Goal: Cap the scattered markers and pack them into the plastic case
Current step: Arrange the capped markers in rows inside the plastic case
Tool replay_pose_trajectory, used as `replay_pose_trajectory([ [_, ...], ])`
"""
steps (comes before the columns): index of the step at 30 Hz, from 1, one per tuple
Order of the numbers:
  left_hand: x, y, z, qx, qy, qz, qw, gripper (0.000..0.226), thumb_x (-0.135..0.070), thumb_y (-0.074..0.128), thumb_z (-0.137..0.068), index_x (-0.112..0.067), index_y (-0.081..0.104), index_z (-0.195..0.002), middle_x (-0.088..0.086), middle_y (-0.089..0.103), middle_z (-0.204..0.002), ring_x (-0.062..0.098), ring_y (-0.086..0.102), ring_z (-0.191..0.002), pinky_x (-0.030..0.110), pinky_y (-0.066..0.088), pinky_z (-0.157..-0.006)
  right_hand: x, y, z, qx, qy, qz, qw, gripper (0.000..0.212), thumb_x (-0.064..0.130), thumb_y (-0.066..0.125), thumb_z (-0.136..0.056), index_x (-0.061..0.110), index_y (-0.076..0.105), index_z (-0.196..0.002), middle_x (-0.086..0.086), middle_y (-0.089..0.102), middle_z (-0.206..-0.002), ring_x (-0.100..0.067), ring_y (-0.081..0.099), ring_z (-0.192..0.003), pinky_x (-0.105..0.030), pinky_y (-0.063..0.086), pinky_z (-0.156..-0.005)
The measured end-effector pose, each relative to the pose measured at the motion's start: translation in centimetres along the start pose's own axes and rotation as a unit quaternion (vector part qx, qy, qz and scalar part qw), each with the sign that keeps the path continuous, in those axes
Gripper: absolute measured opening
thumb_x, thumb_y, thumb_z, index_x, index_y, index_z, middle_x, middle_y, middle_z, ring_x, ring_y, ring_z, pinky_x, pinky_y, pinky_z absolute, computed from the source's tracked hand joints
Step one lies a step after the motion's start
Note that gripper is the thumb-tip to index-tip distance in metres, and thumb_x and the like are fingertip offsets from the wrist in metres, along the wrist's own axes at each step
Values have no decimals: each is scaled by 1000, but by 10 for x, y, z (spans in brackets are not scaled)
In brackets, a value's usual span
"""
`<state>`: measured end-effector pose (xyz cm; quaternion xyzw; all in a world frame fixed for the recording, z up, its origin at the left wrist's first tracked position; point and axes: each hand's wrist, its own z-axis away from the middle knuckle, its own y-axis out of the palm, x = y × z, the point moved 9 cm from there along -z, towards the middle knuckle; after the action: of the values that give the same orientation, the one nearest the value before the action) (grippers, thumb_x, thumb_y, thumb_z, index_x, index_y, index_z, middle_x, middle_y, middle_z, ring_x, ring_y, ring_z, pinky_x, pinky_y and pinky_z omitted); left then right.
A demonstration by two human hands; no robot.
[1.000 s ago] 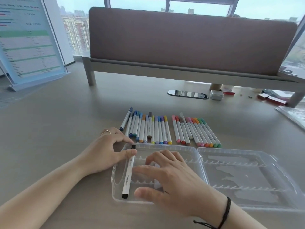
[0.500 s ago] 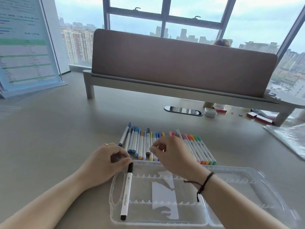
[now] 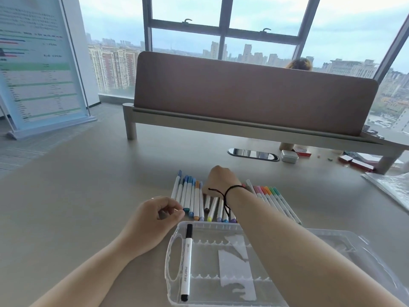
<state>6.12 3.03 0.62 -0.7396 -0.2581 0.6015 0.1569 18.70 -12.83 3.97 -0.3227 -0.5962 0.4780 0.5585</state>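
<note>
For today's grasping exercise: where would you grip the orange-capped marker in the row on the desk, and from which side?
Pinch the orange-capped marker across its white barrel at mid-length, coming straight down from above. It lies flat with blue markers tight on both sides, so a side approach is probably blocked; only the top is free.

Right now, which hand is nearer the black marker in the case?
Left. The left hand sits just beside the black marker's far cap; the right hand is farther off, over the marker row.
</note>
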Motion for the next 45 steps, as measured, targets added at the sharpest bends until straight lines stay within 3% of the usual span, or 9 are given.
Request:
replay_pose_trajectory([
  [5, -1, -2, 0, -4, 1, 5, 1000, 6, -29, 73, -87, -34, 74, -85, -6, 69, -77, 15, 63, -72, 20, 51, -68, -5, 1, 0, 3, 15, -34, 999, 25, 22, 60, -90, 12, 50, -68, -2, 53, -69, -23, 57, -71, -26, 42, -57],
  [10, 1, -5, -1, -6, -9, 16, 1000, 4, -33, 72, -88, -35, 73, -90, -8, 72, -83, 12, 67, -78, 23, 55, -75, -13, -7, 34, 25, 57, -209, 976, 23, 27, 66, -84, 13, 50, -77, -1, 37, -61, -11, 29, -47, -20, 26, -43],
  [16, -14, 2, 4, 34, 28, 32, 999, 16, -38, 74, -87, -31, 72, -101, -12, 69, -84, 8, 64, -75, 20, 52, -69, -15, 9, 124, 99, 26, -216, 971, 37, 35, 71, -86, 14, 62, -57, 7, 46, -43, -5, 33, -31, -14, 34, -39],
  [21, -27, 15, 10, 77, 32, 91, 992, 33, -52, 70, -86, -27, 73, -108, -8, 74, -93, 9, 68, -82, 23, 53, -76, -13, 22, 149, 99, 5, -261, 960, 36, 40, 70, -86, 9, 71, -69, 0, 58, -58, -7, 41, -43, -18, 41, -46],
  [26, -33, 21, 12, 88, 8, 169, 982, 16, -16, 72, -87, -18, 74, -103, 2, 77, -93, 15, 73, -90, 26, 54, -84, -9, 33, 153, 91, -14, -259, 962, 32, 36, 67, -90, 8, 76, -75, -3, 73, -65, -6, 47, -38, -20, 43, -43],
  [30, -30, 21, 11, 80, 3, 147, 986, 18, -9, 73, -88, -27, 77, -92, 6, 77, -87, 25, 74, -87, 44, 58, -88, -5, 41, 154, 100, -24, -274, 956, 33, 37, 65, -88, 9, 76, -73, -2, 76, -68, -26, 74, -69, -41, 63, -71],
  [33, -31, 26, 12, 87, 21, 99, 991, 14, -22, 76, -86, -30, 77, -97, -4, 76, -90, 14, 72, -91, 38, 56, -91, -6, 44, 152, 96, -26, -263, 960, 33, 37, 63, -86, 10, 75, -73, -1, 75, -66, -24, 73, -69, -44, 62, -73],
  [37, -36, 27, 12, 86, 70, -7, 994, 27, -42, 77, -79, -37, 73, -105, -24, 67, -103, -2, 61, -106, 25, 48, -96, -6, 42, 154, 87, -46, -231, 968, 35, 36, 62, -90, 12, 75, -68, 1, 74, -64, -19, 70, -59, -31, 59, -62],
  [45, -37, 28, 14, 90, 44, 44, 994, 31, -41, 84, -72, -30, 75, -100, -16, 74, -98, 2, 68, -97, 29, 55, -91, -8, 41, 159, 126, -65, -193, 971, 32, 48, 71, -85, 18, 75, -76, 2, 75, -73, -18, 71, -65, -35, 60, -65],
])
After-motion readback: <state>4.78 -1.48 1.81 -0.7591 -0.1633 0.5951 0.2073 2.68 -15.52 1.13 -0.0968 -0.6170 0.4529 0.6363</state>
